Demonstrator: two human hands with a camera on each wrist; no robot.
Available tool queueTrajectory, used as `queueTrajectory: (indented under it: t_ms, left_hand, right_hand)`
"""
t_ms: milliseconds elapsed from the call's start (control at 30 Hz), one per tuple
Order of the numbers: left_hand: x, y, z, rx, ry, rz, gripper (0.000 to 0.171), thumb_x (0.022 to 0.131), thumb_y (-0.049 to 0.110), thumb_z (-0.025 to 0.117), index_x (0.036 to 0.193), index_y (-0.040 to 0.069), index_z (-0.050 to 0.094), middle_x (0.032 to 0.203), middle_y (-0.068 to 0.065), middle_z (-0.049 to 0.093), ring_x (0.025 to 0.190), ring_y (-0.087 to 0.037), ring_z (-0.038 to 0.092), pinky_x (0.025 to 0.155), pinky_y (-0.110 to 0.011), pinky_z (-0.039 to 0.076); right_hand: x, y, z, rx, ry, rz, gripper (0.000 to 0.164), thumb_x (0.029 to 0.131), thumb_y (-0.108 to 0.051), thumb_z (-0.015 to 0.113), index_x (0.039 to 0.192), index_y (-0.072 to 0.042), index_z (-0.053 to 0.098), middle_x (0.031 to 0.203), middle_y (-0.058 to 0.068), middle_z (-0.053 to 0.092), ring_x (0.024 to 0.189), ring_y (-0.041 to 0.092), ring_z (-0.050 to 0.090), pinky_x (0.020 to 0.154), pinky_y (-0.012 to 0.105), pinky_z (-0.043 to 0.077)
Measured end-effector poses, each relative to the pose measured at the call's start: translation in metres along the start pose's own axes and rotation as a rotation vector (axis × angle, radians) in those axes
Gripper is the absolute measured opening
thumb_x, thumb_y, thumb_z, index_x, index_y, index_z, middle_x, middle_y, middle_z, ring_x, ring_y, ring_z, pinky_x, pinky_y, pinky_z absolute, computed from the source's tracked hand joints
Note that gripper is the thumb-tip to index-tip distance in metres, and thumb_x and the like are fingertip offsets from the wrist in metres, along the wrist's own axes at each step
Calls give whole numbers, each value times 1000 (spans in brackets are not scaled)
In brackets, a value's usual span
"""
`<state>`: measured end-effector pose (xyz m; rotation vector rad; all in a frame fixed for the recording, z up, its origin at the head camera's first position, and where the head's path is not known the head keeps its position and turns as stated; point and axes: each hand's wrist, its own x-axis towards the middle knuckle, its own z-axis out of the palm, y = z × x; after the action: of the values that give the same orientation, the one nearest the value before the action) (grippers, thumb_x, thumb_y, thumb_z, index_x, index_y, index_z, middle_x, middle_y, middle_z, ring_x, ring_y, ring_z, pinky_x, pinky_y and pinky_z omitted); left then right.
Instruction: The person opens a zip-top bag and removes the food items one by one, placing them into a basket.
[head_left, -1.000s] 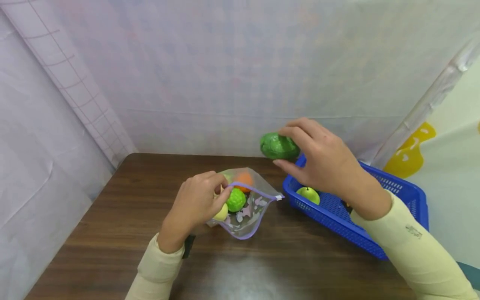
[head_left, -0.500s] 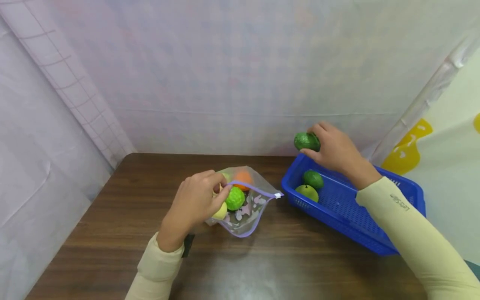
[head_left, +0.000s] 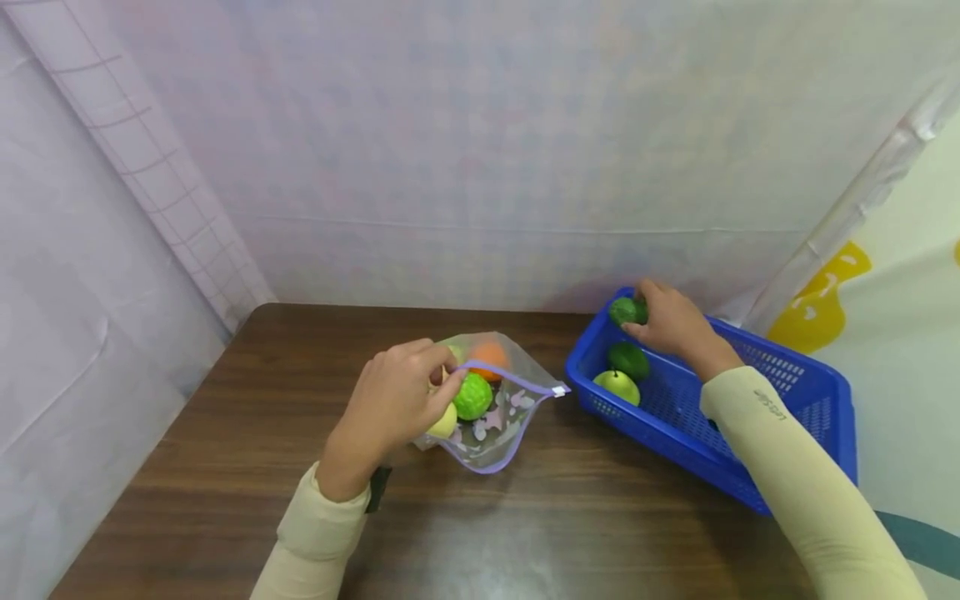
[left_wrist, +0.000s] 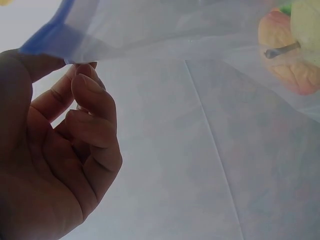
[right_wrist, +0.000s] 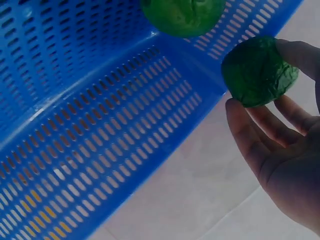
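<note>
Pale cloth (head_left: 450, 167) hung behind a brown table (head_left: 225, 450). At 11 o'clock, your L hand (head_left: 396, 396), fingers curled, pinched the edge of a clear zip bag (head_left: 517, 382) w/ a bright green ball (head_left: 472, 397) & orange fruit (head_left: 489, 358) inside. Approx. 2 o'clock, your R hand (head_left: 671, 321) held a dark green fruit (head_left: 626, 312), thumb & fingers partly open round it, at the blue basket (head_left: 678, 417)'s 10–11 o'clock corner; contact w/ basket unclear. Two more fruits (head_left: 628, 360) lay inside, 9–10 o'clock.

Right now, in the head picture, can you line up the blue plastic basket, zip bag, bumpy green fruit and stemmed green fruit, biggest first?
1. Blue plastic basket
2. Zip bag
3. Bumpy green fruit and stemmed green fruit: too alike to rank.
</note>
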<state>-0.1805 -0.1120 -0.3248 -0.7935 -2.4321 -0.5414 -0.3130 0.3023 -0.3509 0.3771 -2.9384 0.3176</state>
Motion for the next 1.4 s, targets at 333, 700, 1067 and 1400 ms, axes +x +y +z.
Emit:
queueTrajectory:
  t_ms: [333,700,1067,1400]
  left_hand:
    - [1,1,1,-4,-3,-2,12,88,23,75,83,12,71,71,2,61,57,-10,52,51,-25,43]
    - [2,2,2,-4,-9,-5,12,88,23,76,83,12,72,71,2,62,58,-10,52,51,-25,43]
    - [1,3,2,3,-9,-2,12,88,23,76,83,13,72,71,2,62,59,-10,54,51,-25,44]
    - [3,3,3,9,2,-1,12,88,24,75,82,14,72,70,3,60,57,-10,52,50,-26,43]
  right_hand:
    - [-3,19,15,28,-52,29,51,86,-24,76,119,9,56,111,31,64,100,46,62,89,60,47]
    - [2,31,29,0,-106,46,48,88,-23,74,120,11,61,112,31,67,106,49,61,95,62,46]
    - [3,37,35,-8,-131,24,41,89,-21,72,114,10,63,110,31,68,109,52,60,97,62,46]
    - [1,38,32,-33,-146,-25,30,93,-16,68,111,7,70,108,28,71,108,51,62,97,61,47]
